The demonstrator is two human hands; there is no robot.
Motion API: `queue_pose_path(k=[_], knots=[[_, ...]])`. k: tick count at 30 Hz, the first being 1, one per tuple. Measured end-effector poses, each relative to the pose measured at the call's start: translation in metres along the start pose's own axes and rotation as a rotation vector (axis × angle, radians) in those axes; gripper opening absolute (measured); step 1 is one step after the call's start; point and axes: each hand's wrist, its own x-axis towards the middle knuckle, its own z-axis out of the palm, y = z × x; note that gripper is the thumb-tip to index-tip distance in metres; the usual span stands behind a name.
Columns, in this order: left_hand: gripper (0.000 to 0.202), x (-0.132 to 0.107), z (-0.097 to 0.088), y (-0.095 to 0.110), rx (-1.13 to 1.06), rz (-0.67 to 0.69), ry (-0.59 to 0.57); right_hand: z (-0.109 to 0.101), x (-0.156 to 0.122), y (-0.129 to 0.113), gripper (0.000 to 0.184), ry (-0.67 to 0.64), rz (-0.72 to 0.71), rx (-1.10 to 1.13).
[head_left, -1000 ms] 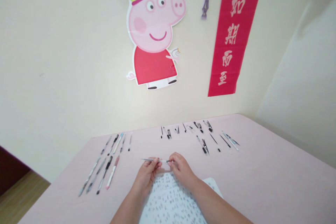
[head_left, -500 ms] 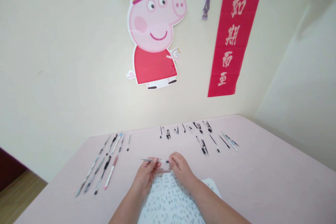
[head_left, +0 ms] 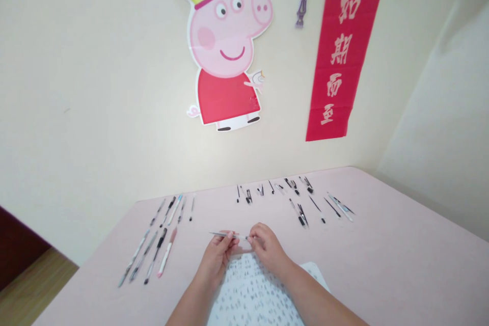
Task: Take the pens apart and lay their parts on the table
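Note:
Both hands meet above a sheet of paper [head_left: 252,290] covered in handwriting on the pink table [head_left: 401,265]. My left hand [head_left: 217,260] pinches a thin pen [head_left: 225,235] that lies level and points left. My right hand [head_left: 269,248] is closed on the pen's right end, fingertips close to those of the left hand. What exactly the right fingers grip on that end is hidden.
Several whole pens [head_left: 156,247] lie in rows on the left of the table. Several small pen parts [head_left: 298,198] are spread along the far side towards the right. A cartoon pig cut-out [head_left: 225,46] and a red banner [head_left: 340,51] hang on the wall behind.
The hands and pen keep the same hold. The view has shifted slightly, moving everything a little to the right in the picture.

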Motion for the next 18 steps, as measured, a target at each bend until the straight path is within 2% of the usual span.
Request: queue_pose_path(k=[3, 8, 12, 15, 18], knots=[[0.007, 0.000, 0.001, 0.000, -0.017, -0.010, 0.014, 0.000, 0.000, -0.003, 0.006, 0.017, 0.023, 0.007], [0.006, 0.002, 0.001, -0.001, -0.013, -0.010, 0.000, -0.002, 0.000, -0.006, 0.011, 0.032, 0.067, 0.004], [0.006, 0.002, 0.000, -0.001, 0.011, -0.011, -0.012, -0.001, 0.000, -0.002, 0.004, -0.010, 0.029, -0.008], [0.006, 0.002, -0.001, -0.002, 0.026, -0.013, -0.024, 0.002, 0.000, 0.003, 0.021, -0.051, -0.003, -0.037], [0.006, 0.002, -0.002, -0.002, 0.034, -0.018, -0.030, 0.003, 0.000, 0.006, 0.024, -0.068, -0.008, -0.043]])
